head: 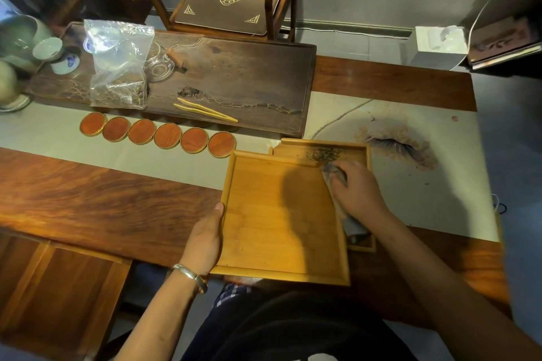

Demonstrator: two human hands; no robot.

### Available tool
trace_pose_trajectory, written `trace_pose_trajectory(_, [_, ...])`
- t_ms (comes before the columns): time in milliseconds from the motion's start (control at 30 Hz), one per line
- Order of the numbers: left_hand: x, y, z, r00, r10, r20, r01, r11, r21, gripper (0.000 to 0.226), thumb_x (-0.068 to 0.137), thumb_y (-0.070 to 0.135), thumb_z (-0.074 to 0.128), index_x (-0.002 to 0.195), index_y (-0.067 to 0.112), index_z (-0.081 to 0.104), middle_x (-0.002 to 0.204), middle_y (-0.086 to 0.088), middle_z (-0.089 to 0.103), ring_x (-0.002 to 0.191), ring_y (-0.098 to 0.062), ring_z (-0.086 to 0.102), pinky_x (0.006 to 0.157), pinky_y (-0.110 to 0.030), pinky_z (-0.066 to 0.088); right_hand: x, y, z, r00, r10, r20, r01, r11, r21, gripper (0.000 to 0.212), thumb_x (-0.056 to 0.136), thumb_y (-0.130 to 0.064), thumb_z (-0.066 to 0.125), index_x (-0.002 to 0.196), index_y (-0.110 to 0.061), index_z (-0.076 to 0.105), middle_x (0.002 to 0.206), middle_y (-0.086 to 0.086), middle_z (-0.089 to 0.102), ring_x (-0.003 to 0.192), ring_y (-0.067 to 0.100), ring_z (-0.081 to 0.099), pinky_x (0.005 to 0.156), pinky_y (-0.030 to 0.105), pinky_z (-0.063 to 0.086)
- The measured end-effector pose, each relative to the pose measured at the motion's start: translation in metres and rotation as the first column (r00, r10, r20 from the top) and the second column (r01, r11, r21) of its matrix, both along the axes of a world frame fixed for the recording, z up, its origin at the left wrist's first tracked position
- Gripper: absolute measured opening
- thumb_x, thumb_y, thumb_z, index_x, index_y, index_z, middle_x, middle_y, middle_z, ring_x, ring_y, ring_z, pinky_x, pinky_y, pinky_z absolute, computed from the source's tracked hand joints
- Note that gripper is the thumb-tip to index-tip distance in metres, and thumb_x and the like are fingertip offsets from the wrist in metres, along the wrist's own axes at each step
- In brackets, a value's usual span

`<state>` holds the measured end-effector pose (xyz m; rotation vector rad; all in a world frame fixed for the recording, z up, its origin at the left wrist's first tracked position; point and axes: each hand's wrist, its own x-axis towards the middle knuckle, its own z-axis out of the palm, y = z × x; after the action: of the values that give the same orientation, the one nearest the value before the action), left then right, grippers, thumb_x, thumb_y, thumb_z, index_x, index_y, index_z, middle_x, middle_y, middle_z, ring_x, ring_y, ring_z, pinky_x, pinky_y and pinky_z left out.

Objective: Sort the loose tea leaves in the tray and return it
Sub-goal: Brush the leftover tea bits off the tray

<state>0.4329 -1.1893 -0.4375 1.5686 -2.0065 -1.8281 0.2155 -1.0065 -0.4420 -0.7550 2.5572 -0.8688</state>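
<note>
Two hands work at a light wooden tray (272,214) that overhangs the near edge of the table (102,193). The left hand (205,240), a silver bangle (190,275) on its wrist, grips the tray's left rim, thumb on top and fingers underneath. The right hand (356,187) curls round a grey cloth (350,223) at the tray's far right corner. Just beyond the knuckles, a small heap of tea leaves (327,153) lies in a second tray (360,149), which sits partly under the first, on a pale runner (410,184). Left of it, six round coasters (158,135) stand in a row on the runner. Behind them a dark tea board (249,79) carries bamboo tongs (205,110), a clear bag (120,64) with leaves at its bottom, and a glass dish (159,67). At the far left stand pale cups (48,48). Beyond the table is a chair (225,6) with a brown cushion, and at the far right a white tissue box (437,47).
</note>
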Motion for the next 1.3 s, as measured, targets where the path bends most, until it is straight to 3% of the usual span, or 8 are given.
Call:
trace_pose_trajectory(167, [-0.005,-0.005,0.001,1.0,0.002,0.019,-0.002,1.0,-0.011,0.045,0.097,0.045,0.037,0.084,0.016,0.068,0.08,-0.001,0.069,0.076,-0.018,0.063,0.065,-0.029,0.039,-0.002,0.009,-0.007,0.996,0.08,0.047,-0.079,0.997,-0.024,0.033,0.092,-0.028,0.056,0.123,-0.018,0.058,0.109,0.002,0.049,0.094,0.012,0.045,0.076,0.024,0.035])
trace_pose_trajectory(367, [-0.006,-0.005,-0.001,1.0,-0.007,0.022,0.007,1.0,-0.007,0.046,0.097,0.046,0.036,0.086,0.016,0.069,0.082,-0.001,0.07,0.078,-0.017,0.064,0.065,-0.029,0.04,-0.007,0.012,-0.017,0.999,0.028,0.022,-0.027,0.999,-0.026,0.035,0.091,-0.032,0.055,0.125,-0.023,0.056,0.106,-0.002,0.04,0.091,0.01,0.042,0.077,0.023,0.035])
trace_pose_trajectory(500, [0.002,-0.005,-0.002,0.999,-0.031,0.006,0.031,1.0,0.005,0.049,0.097,0.045,0.036,0.086,0.012,0.07,0.08,-0.002,0.072,0.078,-0.019,0.066,0.066,-0.028,0.042,-0.031,0.004,-0.016,1.0,-0.025,0.004,0.025,1.0,0.014,0.027,0.095,-0.032,0.051,0.113,-0.016,0.061,0.103,0.01,0.056,0.09,0.022,0.054,0.071,0.026,0.039])
trace_pose_trajectory(633, [0.008,-0.011,-0.002,1.0,0.027,0.004,-0.027,0.999,0.034,0.044,0.097,0.047,0.035,0.089,0.021,0.07,0.081,0.005,0.073,0.077,-0.009,0.067,0.068,-0.025,0.042,-0.058,-0.013,0.0,0.998,-0.06,-0.01,0.059,0.995,-0.081,0.02,0.095,-0.032,0.049,0.09,-0.016,0.06,0.078,0.004,0.06,0.075,0.025,0.058,0.057,0.032,0.042])
trace_pose_trajectory(767, [0.007,-0.017,-0.002,0.999,0.052,-0.002,-0.052,0.998,0.047,0.041,0.097,0.045,0.037,0.092,0.022,0.071,0.08,0.008,0.074,0.076,-0.005,0.067,0.068,-0.024,0.042,-0.08,-0.056,0.009,0.995,0.082,-0.048,-0.086,0.994,-0.072,0.027,0.092,-0.036,0.053,0.11,-0.018,0.06,0.104,0.005,0.058,0.093,0.019,0.055,0.075,0.032,0.046])
trace_pose_trajectory(1000, [0.002,-0.024,-0.004,0.996,0.09,-0.007,-0.089,0.992,0.089,0.039,0.097,0.045,0.036,0.099,0.023,0.068,0.092,0.007,0.072,0.086,-0.01,0.067,0.075,-0.025,0.045,-0.107,-0.139,0.003,0.877,0.477,-0.048,-0.477,0.879,0.018,0.021,0.083,-0.023,0.062,0.104,-0.021,0.063,0.107,0.006,0.057,0.097,0.018,0.053,0.077,0.026,0.038])
trace_pose_trajectory(1133, [0.0,-0.029,-0.005,0.994,0.107,-0.003,-0.106,0.992,0.072,0.04,0.098,0.044,0.033,0.088,0.028,0.068,0.078,0.018,0.073,0.074,0.001,0.067,0.067,-0.015,0.042,-0.114,-0.168,-0.016,0.81,0.585,-0.041,-0.583,0.811,0.055,0.027,0.079,-0.02,0.066,0.106,-0.022,0.062,0.11,0.007,0.056,0.104,0.02,0.05,0.082,0.024,0.036])
trace_pose_trajectory(1300, [-0.002,-0.041,-0.008,0.993,0.116,0.037,-0.117,0.992,0.055,0.044,0.098,0.044,0.032,0.086,0.025,0.069,0.076,0.019,0.072,0.071,0.001,0.066,0.066,-0.019,0.042,-0.122,-0.171,-0.036,0.771,0.636,0.027,-0.634,0.763,0.123,0.037,0.077,-0.043,0.071,0.109,-0.03,0.059,0.117,0.005,0.046,0.111,0.022,0.044,0.094,0.034,0.04])
